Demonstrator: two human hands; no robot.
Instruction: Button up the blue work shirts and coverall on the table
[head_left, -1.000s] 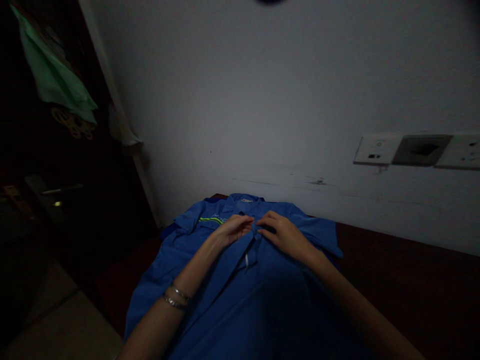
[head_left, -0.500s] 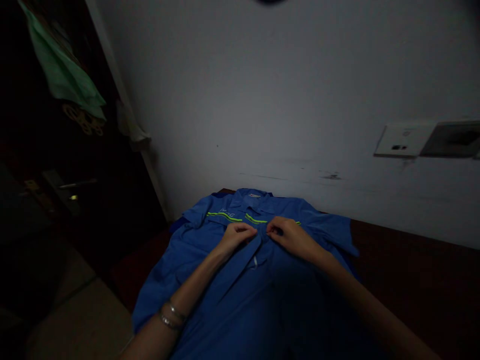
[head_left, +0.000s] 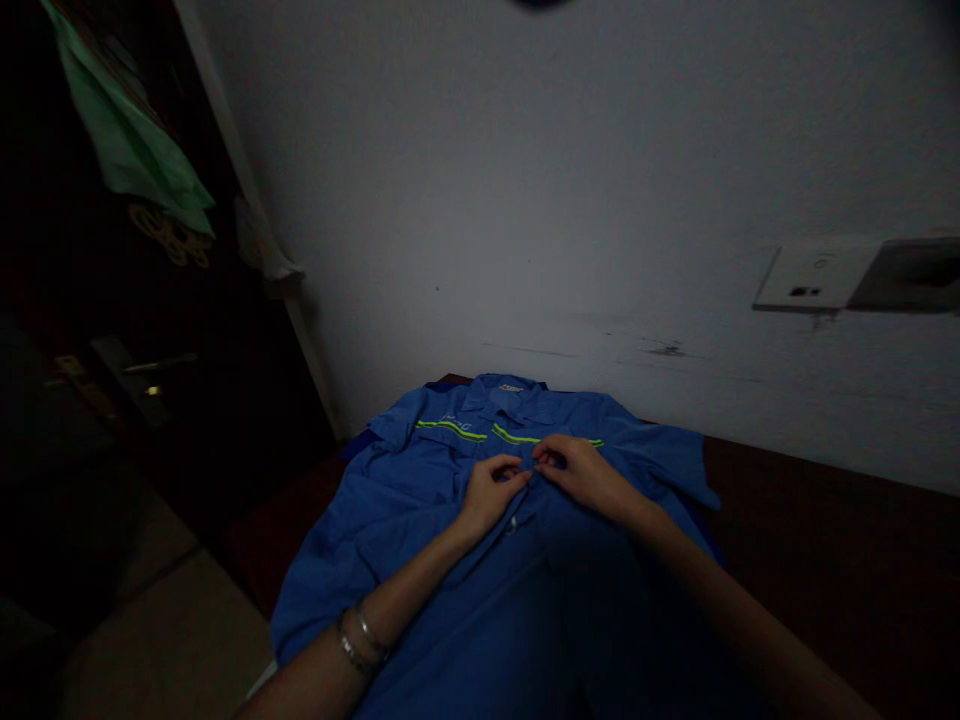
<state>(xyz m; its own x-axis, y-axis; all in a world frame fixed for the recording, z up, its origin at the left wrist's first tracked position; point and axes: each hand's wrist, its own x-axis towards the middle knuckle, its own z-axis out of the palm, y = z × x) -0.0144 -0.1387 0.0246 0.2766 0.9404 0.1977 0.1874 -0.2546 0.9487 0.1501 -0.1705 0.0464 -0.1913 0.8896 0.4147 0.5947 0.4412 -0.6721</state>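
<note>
A blue short-sleeved shirt [head_left: 427,480] with yellow-green stripes across its chest lies spread out, collar toward the wall. My left hand [head_left: 491,492], with bracelets on the wrist, pinches the shirt's front edge just below the stripes. Close beside it, my right hand [head_left: 581,475] pinches the facing part of the front, thumb and forefinger together. The fingertips of both hands nearly meet at the shirt's middle line. Whether a button sits between them is too small and dark to tell. A small white mark [head_left: 512,525] shows on the cloth below the hands.
The shirt rests on a dark reddish-brown table [head_left: 787,500] against a pale wall [head_left: 525,200]. On the right, a socket plate [head_left: 817,278] is set in the wall. To the left stands a dark door [head_left: 247,420] with a metal handle [head_left: 161,364] and a hanging green cloth [head_left: 135,140].
My left hand has moved right, closer to my right hand. The raised flap of the shirt front near it now lies flatter. My right hand has stayed nearly in place.
</note>
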